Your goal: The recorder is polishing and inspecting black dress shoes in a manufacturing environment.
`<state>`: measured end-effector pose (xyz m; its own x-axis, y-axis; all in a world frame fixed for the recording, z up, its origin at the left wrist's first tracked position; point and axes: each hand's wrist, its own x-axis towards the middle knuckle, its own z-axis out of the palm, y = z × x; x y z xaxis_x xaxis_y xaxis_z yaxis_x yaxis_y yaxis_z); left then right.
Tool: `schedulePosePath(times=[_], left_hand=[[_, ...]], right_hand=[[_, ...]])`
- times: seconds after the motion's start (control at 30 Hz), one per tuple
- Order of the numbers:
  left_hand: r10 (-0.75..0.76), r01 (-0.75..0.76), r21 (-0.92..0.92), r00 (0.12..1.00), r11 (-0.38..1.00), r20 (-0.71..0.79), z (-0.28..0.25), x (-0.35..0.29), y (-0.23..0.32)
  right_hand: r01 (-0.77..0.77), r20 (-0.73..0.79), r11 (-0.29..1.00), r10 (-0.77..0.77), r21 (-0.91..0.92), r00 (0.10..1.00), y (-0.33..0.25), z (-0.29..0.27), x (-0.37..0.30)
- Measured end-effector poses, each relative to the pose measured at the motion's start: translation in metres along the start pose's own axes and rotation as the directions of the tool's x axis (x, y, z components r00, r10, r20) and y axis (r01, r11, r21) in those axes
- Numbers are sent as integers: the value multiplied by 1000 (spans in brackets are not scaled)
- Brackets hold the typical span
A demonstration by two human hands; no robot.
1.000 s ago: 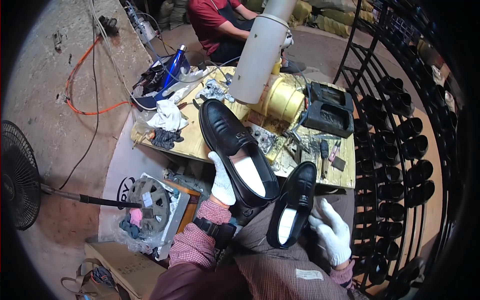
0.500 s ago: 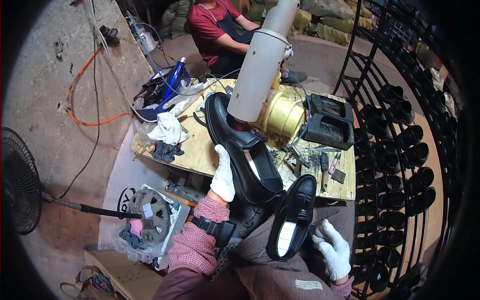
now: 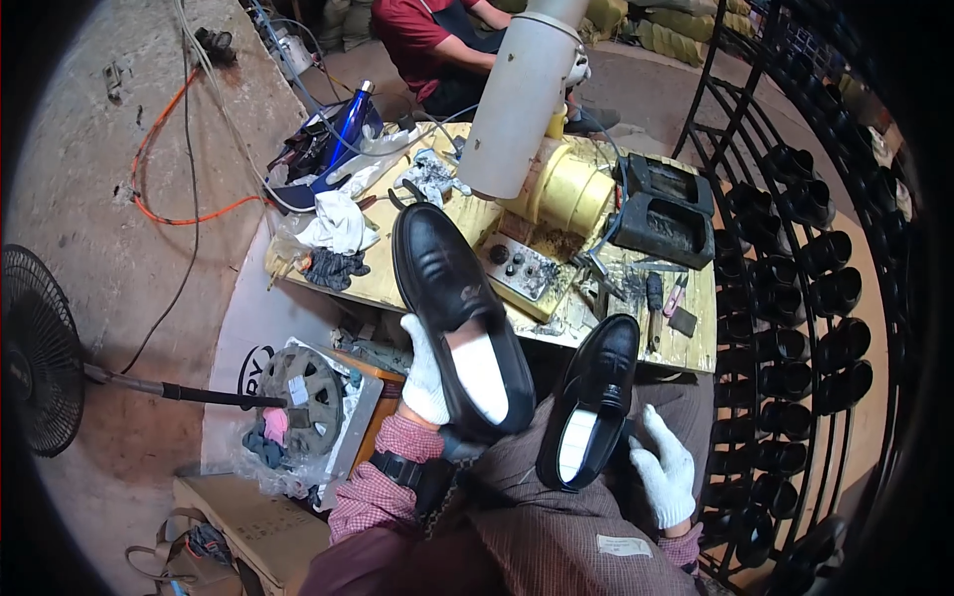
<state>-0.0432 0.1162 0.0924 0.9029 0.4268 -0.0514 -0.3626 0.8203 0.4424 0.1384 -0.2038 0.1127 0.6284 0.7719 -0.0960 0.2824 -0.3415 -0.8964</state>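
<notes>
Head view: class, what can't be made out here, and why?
In the head view:
Left hand: fingers mostly hidden behind the held shoe.
Other shoe: sole hidden beneath its upper.
Fan: left part cut off by the picture's edge.
Red-shirted person: head cut off by the top edge.

Left of the wooden surface (image 3: 698, 333), a rough grey-brown wall (image 3: 89, 179) is stained and pitted, and is crossed by loose cables and an orange hose (image 3: 144, 159). A dark fitting (image 3: 214, 45) is mounted higher on it. Below, reddish-brown bare floor (image 3: 139, 427) is seen, partly covered by a pale sheet (image 3: 234, 328) beside the surface. A black fan (image 3: 40, 348) is set well left of the surface. Beyond the surface, filled sacks (image 3: 676, 40) are piled on grey floor. To the surface's right, a black metal rack (image 3: 702, 81) is placed. The surface is brightly lit; the rack's far side is left in shade.
</notes>
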Motion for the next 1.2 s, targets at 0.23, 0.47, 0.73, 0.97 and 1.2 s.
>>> schedulePosePath(times=[0.23,0.47,0.73,0.97,1.2], left_hand=[[-49,-1,-328,988,945,-144,-2,-23,-32],[-302,239,-519,953,821,-38,2,-35,-47],[-597,600,-386,789,701,142,32,-32,-64],[-675,689,-275,720,670,159,52,-30,-70],[-731,764,-289,641,577,236,59,-31,-70]], right_hand=[[28,-28,992,-31,-121,999,7,-3,-2],[150,-155,963,-187,-222,970,-8,-7,38],[882,257,424,-846,-208,467,-102,9,77],[834,234,461,-812,-304,534,-140,-4,85],[735,-11,580,-788,-353,616,-83,2,76]])
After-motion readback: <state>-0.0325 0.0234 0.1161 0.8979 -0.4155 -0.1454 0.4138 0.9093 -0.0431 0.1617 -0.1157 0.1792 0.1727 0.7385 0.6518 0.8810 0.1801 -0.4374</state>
